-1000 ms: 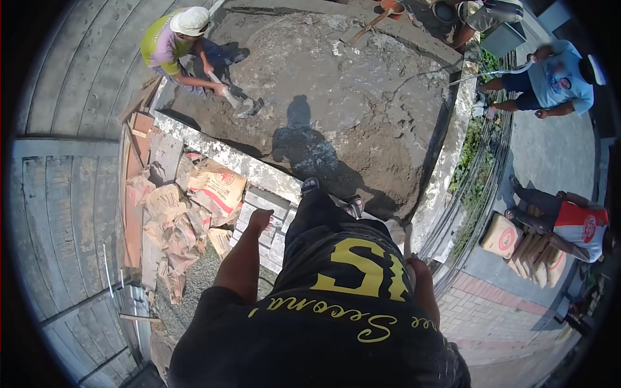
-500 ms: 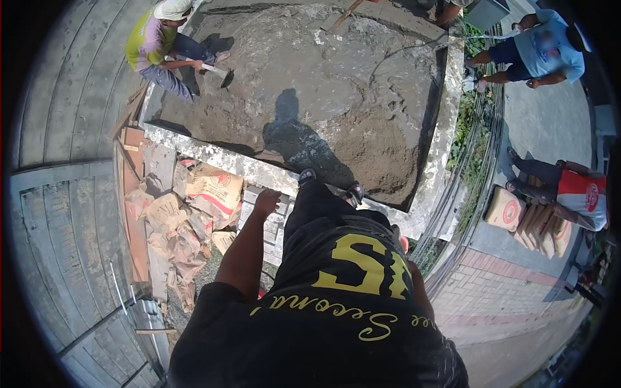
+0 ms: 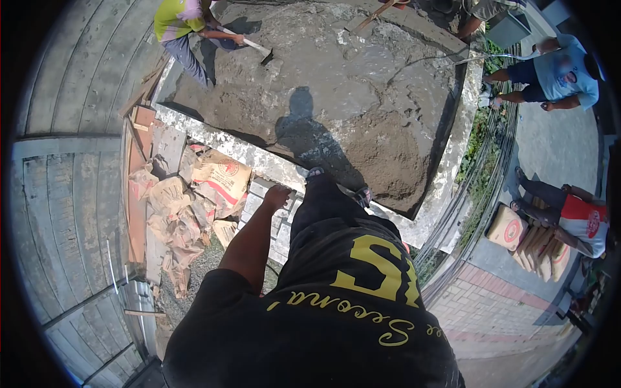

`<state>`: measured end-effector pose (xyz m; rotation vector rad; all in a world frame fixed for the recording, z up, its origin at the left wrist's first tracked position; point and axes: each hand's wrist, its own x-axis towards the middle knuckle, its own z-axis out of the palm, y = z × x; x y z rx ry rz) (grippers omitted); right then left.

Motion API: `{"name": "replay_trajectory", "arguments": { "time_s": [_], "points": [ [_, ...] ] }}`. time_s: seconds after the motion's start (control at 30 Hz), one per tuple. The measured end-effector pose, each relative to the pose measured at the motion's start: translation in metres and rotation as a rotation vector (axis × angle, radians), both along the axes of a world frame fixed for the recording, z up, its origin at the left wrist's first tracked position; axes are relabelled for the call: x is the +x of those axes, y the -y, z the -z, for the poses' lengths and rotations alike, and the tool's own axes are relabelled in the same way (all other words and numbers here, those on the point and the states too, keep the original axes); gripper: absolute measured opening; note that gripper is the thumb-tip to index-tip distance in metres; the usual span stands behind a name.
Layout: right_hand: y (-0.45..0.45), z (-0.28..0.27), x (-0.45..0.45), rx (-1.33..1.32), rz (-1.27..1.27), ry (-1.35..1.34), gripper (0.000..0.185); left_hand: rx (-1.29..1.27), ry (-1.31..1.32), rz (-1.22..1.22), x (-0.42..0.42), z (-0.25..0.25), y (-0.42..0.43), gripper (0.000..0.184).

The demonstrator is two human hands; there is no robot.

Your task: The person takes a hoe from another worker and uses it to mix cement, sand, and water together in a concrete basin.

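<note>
My left hand (image 3: 278, 196) hangs over grey blocks (image 3: 259, 189) beside the trough wall. Its fingers are loosely bent and apart, with nothing visible in them. My right hand is hidden behind my body. My feet in sandals (image 3: 315, 172) rest on the pale, stained wall (image 3: 252, 155) of a wide trough. Wet grey mix (image 3: 343, 77) fills much of it, with a drier brown heap (image 3: 388, 155) close to my feet. At the upper left a co-worker (image 3: 187, 19) in a yellow-green shirt has both hands on a hoe (image 3: 259, 48), its blade at the mix.
Torn paper sacks (image 3: 174, 220) lie at the left by wooden boards (image 3: 139, 187). On the right, a person in light blue (image 3: 566, 71) holds a hose; another person (image 3: 582, 216) is beside stacked sacks (image 3: 508, 227). Cables (image 3: 482, 184) run along the trough's right side.
The co-worker's hoe has moved to the right and the co-worker stands more upright. My right hand, seen at first beside a handle, has gone out of sight. The view has shifted slightly.
</note>
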<state>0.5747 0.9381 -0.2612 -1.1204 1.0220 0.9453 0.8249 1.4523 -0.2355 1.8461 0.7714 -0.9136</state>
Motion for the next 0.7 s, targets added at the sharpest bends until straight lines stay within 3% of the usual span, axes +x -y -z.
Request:
{"name": "replay_trajectory", "arguments": {
  "time_s": [0.1,0.17,0.7],
  "points": [
    [0.004,0.001,-0.012,0.001,0.002,-0.009,0.039,-0.012,0.054,-0.051,0.002,-0.009,0.003,0.027],
    [0.006,0.002,-0.023,0.001,0.008,-0.019,0.039,-0.011,-0.021,-0.016,0.001,-0.001,-0.006,0.039],
    [-0.037,-0.003,-0.034,-0.021,0.045,-0.009,0.038,-0.019,-0.041,-0.208,-0.015,0.019,-0.112,0.036]
  ]
}}
